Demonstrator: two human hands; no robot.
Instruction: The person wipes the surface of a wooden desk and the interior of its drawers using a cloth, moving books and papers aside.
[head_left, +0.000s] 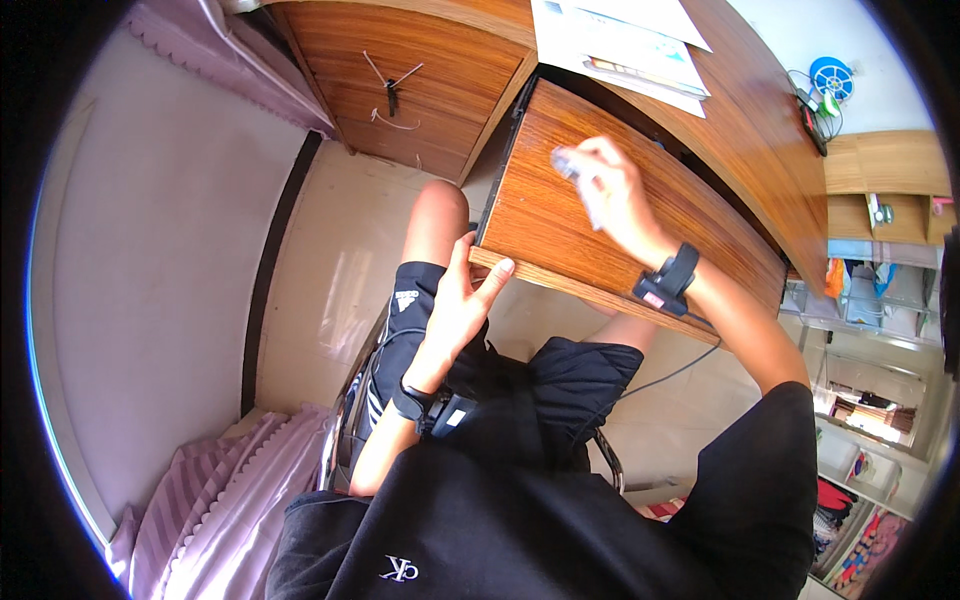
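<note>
Nearest, the left forearm angles up over the lap, a black strap (pixel 425 405) at its wrist. The left hand (pixel 470 300) closes on the near left corner of the wooden tray (pixel 540 210), thumb along the front edge; some of its fingers are hidden. From the right, the other arm bends at the elbow and crosses the tray's front edge, wearing a second strap (pixel 668 282). Farther in, the right hand (pixel 615 195) is raised in a loose, narrow curl around a pale, crumpled wad (pixel 567 163), over the tray's left half; blur hides whether the wad touches the surface. Beyond, the bench (pixel 765 140) stretches past the tray, with papers (pixel 640 50) on its top.
</note>
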